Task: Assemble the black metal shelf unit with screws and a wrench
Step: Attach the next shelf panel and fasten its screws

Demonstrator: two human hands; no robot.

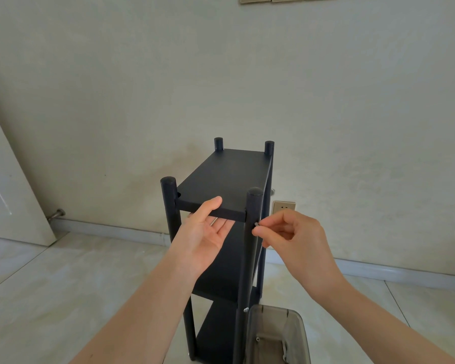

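The black metal shelf unit (222, 177) stands upright on the floor, with four round posts and three boards. My left hand (208, 232) grips the near edge of the top board, thumb on top and fingers under it. My right hand (286, 232) pinches a small silver screw (256, 224) against the outer side of the near right post (252, 219), just below the top board. Another screw (246, 309) sticks out of the same post lower down. No wrench is in sight.
A smoky clear plastic bin (275, 334) with small metal parts in it stands at the shelf's near right foot. Behind are a pale wall, a socket (283, 207), a white door (8, 195) at the left with a doorstop (56, 214), and tiled floor.
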